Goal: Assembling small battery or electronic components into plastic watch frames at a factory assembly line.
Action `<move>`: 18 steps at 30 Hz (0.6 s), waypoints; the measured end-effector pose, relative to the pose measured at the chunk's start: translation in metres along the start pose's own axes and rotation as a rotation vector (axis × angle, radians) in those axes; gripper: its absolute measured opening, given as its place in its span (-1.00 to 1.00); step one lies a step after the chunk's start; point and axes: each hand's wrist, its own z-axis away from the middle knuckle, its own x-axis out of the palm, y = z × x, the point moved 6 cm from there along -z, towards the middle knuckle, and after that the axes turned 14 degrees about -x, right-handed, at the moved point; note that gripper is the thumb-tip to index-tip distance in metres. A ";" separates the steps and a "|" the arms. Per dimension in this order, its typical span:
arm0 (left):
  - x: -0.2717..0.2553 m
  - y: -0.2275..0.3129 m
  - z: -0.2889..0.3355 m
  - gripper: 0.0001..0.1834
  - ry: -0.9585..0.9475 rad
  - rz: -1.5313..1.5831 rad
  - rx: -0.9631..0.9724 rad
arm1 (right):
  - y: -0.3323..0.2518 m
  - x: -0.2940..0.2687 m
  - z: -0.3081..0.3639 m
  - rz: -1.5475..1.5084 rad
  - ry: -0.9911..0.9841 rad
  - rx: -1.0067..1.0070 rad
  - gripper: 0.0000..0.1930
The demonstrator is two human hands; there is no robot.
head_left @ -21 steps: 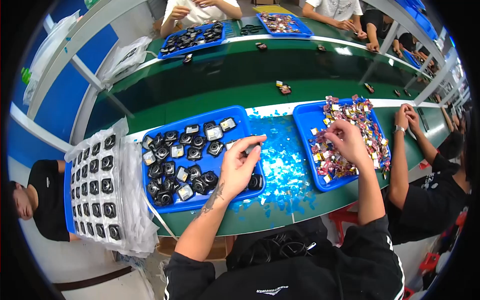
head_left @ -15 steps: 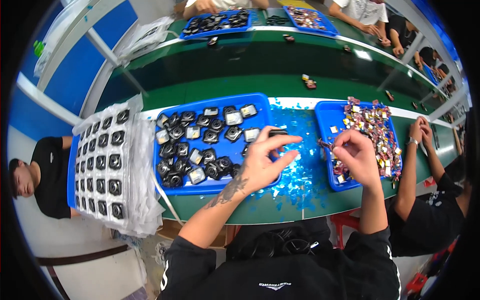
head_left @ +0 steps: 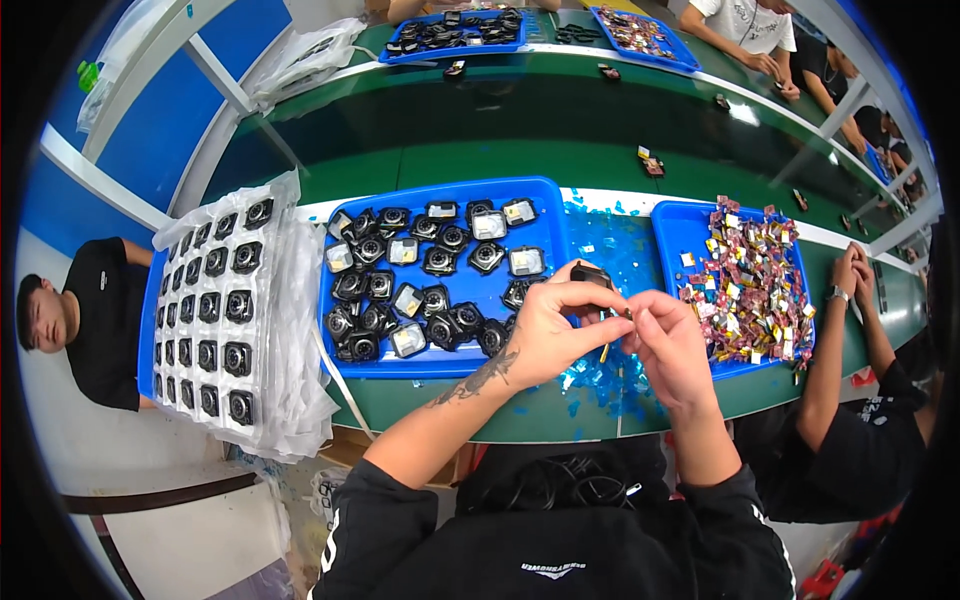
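Observation:
My left hand [head_left: 555, 325] is closed around a black smartwatch case [head_left: 592, 274], whose dark edge shows above the fingers. Against its fingertips, my right hand [head_left: 675, 345] is pinched shut; whatever it grips is too small and hidden to make out. A narrow yellowish piece [head_left: 604, 352] sticks out below the joined fingers. To the left, a blue tray [head_left: 548, 222] holds several black watch cases, some with silvery parts showing. On the right lies another blue tray [head_left: 674, 228], heaped with small red, yellow and white electronic parts [head_left: 750, 290].
Shiny blue film scraps [head_left: 590, 385] litter the green bench between the trays. At far left stand stacked clear plastic trays [head_left: 275, 330] of round-backed watch cases. A dark green conveyor belt [head_left: 480, 110] runs beyond, carrying a few parts. Co-workers sit across, at left and at right [head_left: 840, 300].
My right hand has come left from the parts tray to meet my left hand at the watch case. The whole view has shifted slightly.

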 end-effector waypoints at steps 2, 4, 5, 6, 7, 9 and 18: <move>-0.001 -0.007 -0.001 -0.82 0.004 0.057 -0.045 | -0.022 0.001 -0.002 0.341 0.065 -0.309 -0.86; 0.000 0.000 0.001 -0.85 0.079 -0.103 -0.028 | -0.032 0.005 -0.003 0.421 0.044 -0.413 -0.87; 0.000 -0.005 0.000 -0.84 0.083 -0.121 -0.017 | -0.036 0.010 -0.003 0.569 -0.026 -0.423 -0.87; 0.000 -0.005 0.000 -0.84 0.082 -0.121 -0.020 | -0.039 0.015 -0.003 0.718 -0.093 -0.433 -0.88; 0.000 -0.006 0.001 -0.84 0.083 -0.138 -0.046 | -0.041 0.017 -0.003 0.784 -0.098 -0.440 -0.89; 0.001 -0.008 0.001 -0.83 0.083 -0.156 -0.070 | -0.042 0.009 -0.005 0.746 -0.060 -0.464 -0.89; 0.005 -0.018 -0.007 -0.42 -0.077 0.311 -0.135 | -0.046 0.010 -0.008 0.677 -0.003 -0.465 -0.86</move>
